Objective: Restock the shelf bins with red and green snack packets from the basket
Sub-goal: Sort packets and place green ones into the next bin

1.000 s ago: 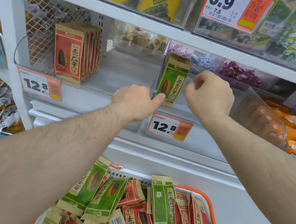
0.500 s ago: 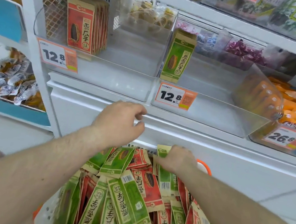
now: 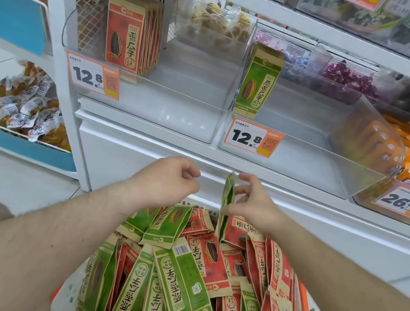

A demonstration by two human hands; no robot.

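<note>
One green packet [image 3: 226, 205] is now up out of the basket [image 3: 70, 291], pinched edge-on between my right hand's [image 3: 252, 204] thumb and fingers; half a second ago that hand was down in the pile. My left hand [image 3: 166, 181] hovers beside it, fingers loosely curled, holding nothing. I judge it goes next into the right bin [image 3: 303, 152], beside the green packets standing there [image 3: 256, 83].
</note>
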